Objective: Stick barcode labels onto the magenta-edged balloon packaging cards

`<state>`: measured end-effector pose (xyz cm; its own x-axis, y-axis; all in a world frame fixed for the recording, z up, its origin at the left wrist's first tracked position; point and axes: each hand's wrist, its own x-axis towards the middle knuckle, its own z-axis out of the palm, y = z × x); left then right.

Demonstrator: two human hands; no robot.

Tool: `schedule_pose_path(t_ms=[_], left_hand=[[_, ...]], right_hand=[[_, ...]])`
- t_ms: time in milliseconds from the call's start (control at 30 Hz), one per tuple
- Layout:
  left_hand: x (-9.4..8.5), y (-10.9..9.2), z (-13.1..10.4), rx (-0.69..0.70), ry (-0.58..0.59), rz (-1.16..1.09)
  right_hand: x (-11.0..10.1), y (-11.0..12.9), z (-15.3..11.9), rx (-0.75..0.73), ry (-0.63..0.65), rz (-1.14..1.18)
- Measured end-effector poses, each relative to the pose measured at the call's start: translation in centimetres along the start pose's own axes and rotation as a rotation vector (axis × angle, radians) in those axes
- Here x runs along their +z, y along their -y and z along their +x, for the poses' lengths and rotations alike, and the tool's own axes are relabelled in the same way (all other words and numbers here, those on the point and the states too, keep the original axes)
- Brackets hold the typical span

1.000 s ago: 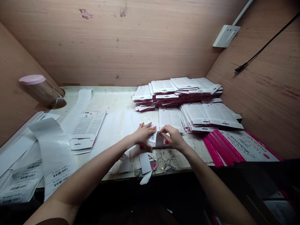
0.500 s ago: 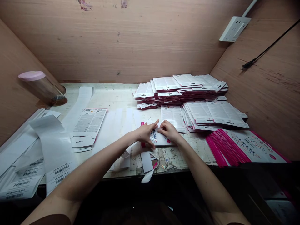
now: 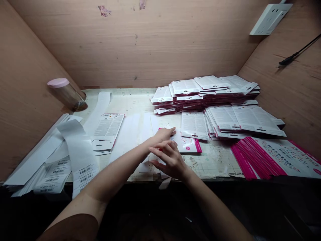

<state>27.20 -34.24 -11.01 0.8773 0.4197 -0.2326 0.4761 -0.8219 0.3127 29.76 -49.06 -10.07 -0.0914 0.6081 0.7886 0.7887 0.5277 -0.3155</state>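
A white and pink printed packet lies flat near the table's front edge. My left hand rests on its left part, with the fingers stretched toward the right. In front of it, my right hand is raised with its fingers spread, overlapping the left wrist in view and hiding part of the packet. Nothing shows between the right fingers. Just behind the packet lies another one with its text side up.
Stacked packets fill the back right, with pink-edged packets at the front right. Flat packets, barcode labels and a pink-lidded jar stand left.
My right hand has come off the packet, moved left and toward me, and opened. My left hand now lies flatter on the packet. The camera view has shifted left.
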Motion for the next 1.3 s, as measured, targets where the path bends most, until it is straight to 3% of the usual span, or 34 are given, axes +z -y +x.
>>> schedule_pose_path(t_ms=[133,267,433,667,867,933,1000,1067,1200,1300], left_hand=[[0.0,0.0,0.0,0.043,0.002,-0.007],[0.0,-0.2,-0.1,0.051,-0.021,-0.002],[0.2,-0.2,-0.3,0.044,-0.039,-0.004],[0.4,-0.1,-0.2,0.041,-0.045,-0.039],[-0.1,0.5,0.1,0.042,-0.006,-0.093],[-0.2,0.6,0.2,0.038,0.004,-0.103],[-0.3,0.5,0.3,0.028,0.005,-0.107],[-0.4,0.4,0.3,0.014,-0.001,-0.104],[-0.5,0.3,0.1,0.008,-0.018,-0.092],[-0.5,0.3,0.0,0.017,-0.025,-0.087]], right_hand=[[0.4,0.8,-1.7,-0.019,-0.111,-0.117],[0.0,0.7,-3.8,-0.157,-0.004,-0.217],[0.2,0.7,-5.1,-0.157,0.083,-0.233],[0.2,0.6,-5.0,-0.158,0.004,-0.271],[-1.1,1.8,-5.9,-0.182,0.068,-0.103],[-2.8,0.6,-5.2,-0.018,0.047,0.042],[-4.7,-2.3,-3.7,0.262,0.036,0.125],[-6.1,-6.2,-1.8,0.467,0.152,0.102],[-5.8,-12.6,0.6,0.604,0.464,0.048],[-4.2,-14.2,0.7,0.625,0.496,0.023]])
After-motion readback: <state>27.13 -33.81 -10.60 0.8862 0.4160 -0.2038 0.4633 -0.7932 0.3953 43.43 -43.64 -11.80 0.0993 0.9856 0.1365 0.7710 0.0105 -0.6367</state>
